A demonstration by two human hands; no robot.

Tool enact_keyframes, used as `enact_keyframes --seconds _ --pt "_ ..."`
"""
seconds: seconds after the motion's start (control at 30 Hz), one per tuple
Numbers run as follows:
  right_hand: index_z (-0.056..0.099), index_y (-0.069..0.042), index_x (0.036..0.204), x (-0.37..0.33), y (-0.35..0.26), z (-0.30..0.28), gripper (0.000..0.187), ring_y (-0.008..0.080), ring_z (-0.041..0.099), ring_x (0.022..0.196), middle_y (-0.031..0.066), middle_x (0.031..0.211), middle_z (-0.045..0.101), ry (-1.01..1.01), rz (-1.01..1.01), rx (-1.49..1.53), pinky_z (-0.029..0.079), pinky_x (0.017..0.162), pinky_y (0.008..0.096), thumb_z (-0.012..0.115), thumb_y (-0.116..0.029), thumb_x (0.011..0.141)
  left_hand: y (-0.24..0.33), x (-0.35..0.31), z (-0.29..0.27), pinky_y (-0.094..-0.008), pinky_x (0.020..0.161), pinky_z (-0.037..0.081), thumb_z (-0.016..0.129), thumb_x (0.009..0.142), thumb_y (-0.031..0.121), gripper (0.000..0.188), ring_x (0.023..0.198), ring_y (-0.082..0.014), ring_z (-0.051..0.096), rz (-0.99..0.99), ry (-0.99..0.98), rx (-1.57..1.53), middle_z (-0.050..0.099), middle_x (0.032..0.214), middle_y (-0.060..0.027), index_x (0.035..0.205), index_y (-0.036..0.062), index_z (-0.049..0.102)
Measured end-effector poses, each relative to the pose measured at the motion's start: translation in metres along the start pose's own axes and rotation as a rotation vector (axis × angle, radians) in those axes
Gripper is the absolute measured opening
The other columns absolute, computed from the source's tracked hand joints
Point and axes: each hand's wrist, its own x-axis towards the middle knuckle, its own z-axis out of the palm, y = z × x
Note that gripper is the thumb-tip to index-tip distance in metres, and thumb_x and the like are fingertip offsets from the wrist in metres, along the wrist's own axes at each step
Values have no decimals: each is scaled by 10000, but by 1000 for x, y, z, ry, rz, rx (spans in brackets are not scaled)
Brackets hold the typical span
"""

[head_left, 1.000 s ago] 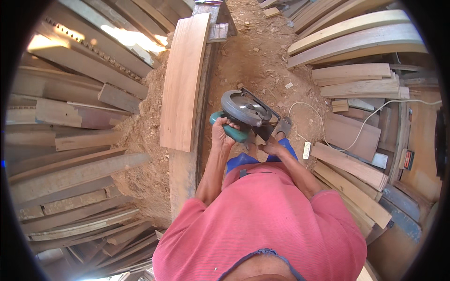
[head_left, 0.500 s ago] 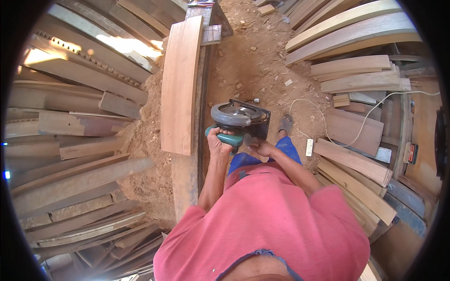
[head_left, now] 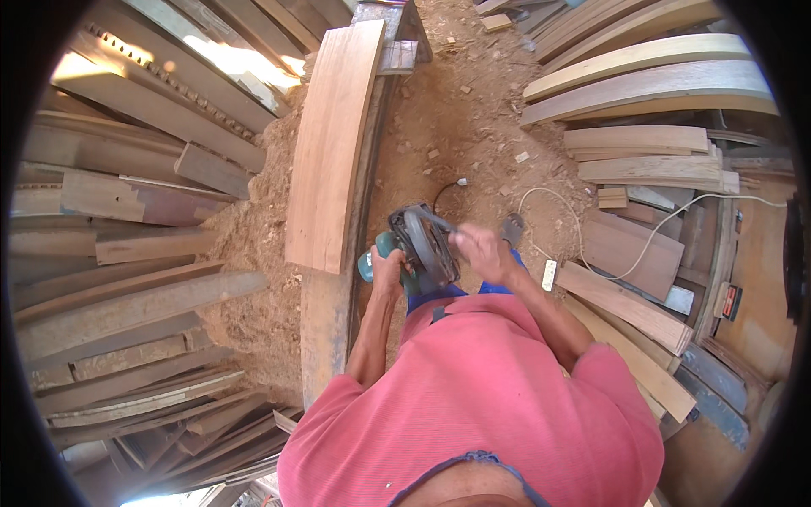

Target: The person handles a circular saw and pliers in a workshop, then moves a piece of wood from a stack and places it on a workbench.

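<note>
I hold a circular saw [head_left: 420, 247] with a teal body and a dark round blade guard in front of my waist, tipped so the blade side faces me. My left hand [head_left: 389, 269] grips the teal handle end from below. My right hand [head_left: 480, 252] is on the saw's right side, fingers at the blade guard and base plate. A black cord [head_left: 443, 193] runs from the saw toward the ground. A long pale wooden board [head_left: 334, 144] lies on a narrow bench [head_left: 325, 317] just left of the saw.
Stacks of planks [head_left: 127, 253] fill the left side, and curved boards [head_left: 642, 80] and offcuts lie at the right. The ground [head_left: 473, 118] is covered in sawdust and chips. A white cable with a power strip [head_left: 549, 275] trails at the right.
The saw has been turned and tilted, its blade guard now facing me. My right hand has moved from the handle area onto the guard side. My view has shifted slightly.
</note>
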Motion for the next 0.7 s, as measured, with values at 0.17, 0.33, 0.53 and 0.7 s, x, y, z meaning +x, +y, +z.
enact_keyframes --seconds 0.17,0.33,0.53,0.7 --pt "637 17 900 90 25 7 274 315 622 693 189 746 602 317 -141 8 471 642 394 525 -216 989 0 -18 -18 -319 467 437 602 751 23 468 505 -154 541 56 -161 467 589 717 -80 1197 20 462" --pt "657 -2 910 137 22 23 280 299 627 676 137 706 627 402 -86 137 487 645 382 545 -243 995 12 -28 -16 -369 837 512 638 714 121 602 908 -296 650 215 -299 779 653 993 -200 1284 -28 518" --pt "705 -59 1092 156 65 28 300 316 666 996 164 1010 692 68 169 -793 512 903 449 587 -302 960 21 -18 7 -348 938 471 646 651 115 626 1038 -266 620 259 -612 832 651 1083 -164 1268 23 581" --pt "689 -61 1175 106 170 -24 364 381 630 1103 208 1148 677 353 96 -539 477 989 463 593 -293 911 38 -16 21 -329 845 496 635 660 94 537 919 -196 602 186 -751 776 627 966 -102 1190 13 611"
